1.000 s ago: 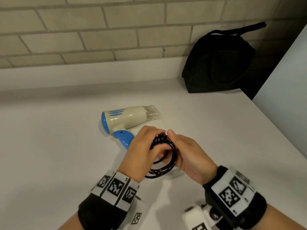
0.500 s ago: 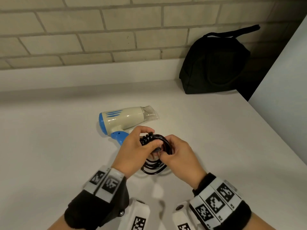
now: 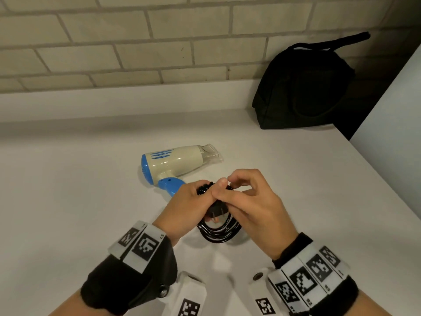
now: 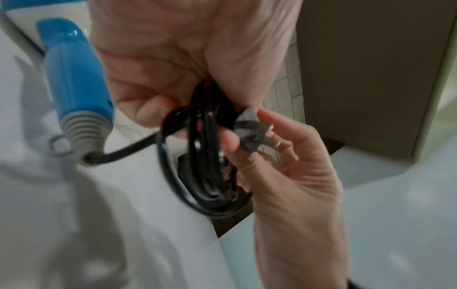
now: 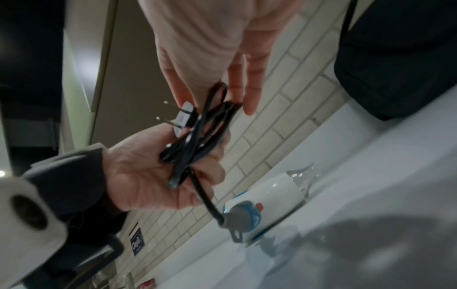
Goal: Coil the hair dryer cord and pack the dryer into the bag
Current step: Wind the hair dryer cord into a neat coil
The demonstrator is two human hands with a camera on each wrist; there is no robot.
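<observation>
**One dryer, one cord, one bag**

Our left hand [image 3: 182,206] grips the coiled cord [image 3: 218,231]; our right hand [image 3: 252,208] pinches its plug [image 3: 217,209]. One hair dryer [image 3: 175,163] lies on the counter [image 3: 68,190], one black bag [image 3: 305,87] well apart.

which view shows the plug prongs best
The right wrist view: the plug shows both prongs in profile against the dark background. The head view shows the plug small between the hands; the left wrist view shows it blurred, prongs unclear.
</observation>
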